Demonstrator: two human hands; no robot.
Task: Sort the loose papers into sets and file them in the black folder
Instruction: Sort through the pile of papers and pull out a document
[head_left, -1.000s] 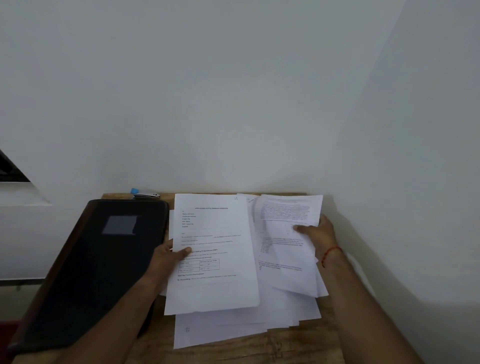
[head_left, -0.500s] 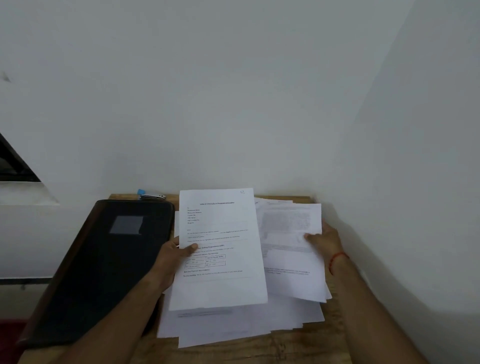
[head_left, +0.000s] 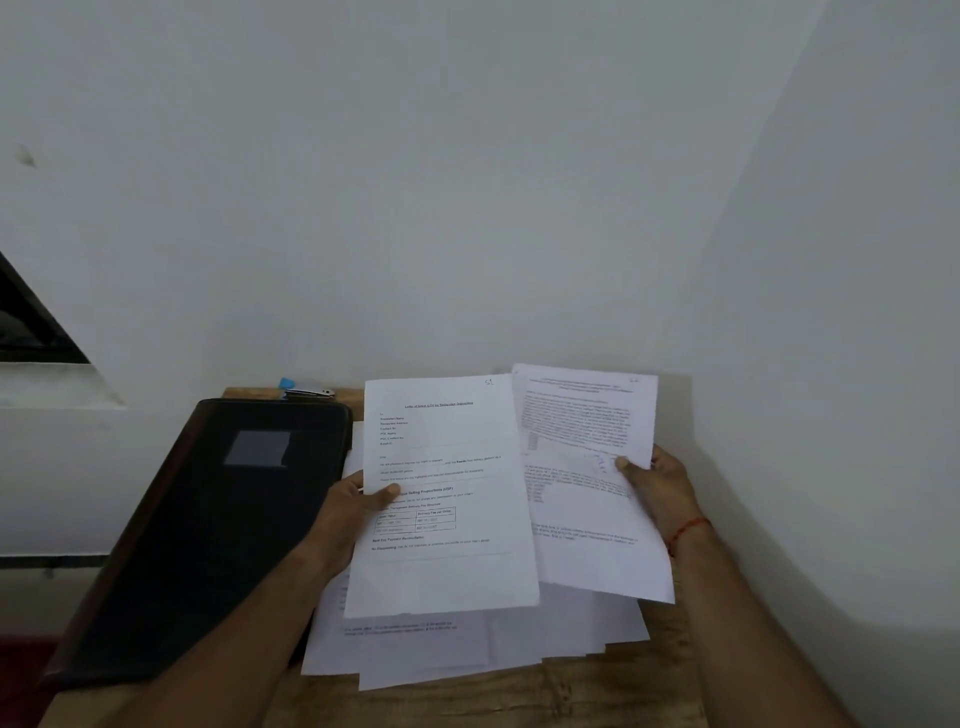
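Left hand (head_left: 345, 512) is holding up a form sheet (head_left: 447, 571) w/ a small table, fingers (head_left: 387, 490) grasping its left edge. Right hand (head_left: 657, 486) is pinching a dense-text sheet (head_left: 587, 551) by its right edge. Both sheets are hanging above the loose pile (head_left: 467, 654) on the counter (head_left: 519, 701). The black folder (head_left: 208, 535) is lying closed just beside the pile, on its left. Prob. comparing the two pgs to decide sets. Doing it well means checking titles & the handwritten corner marks, holding the sheets apart w/o creasing them, and starting separate stacks rather than dropping either back on the pile.
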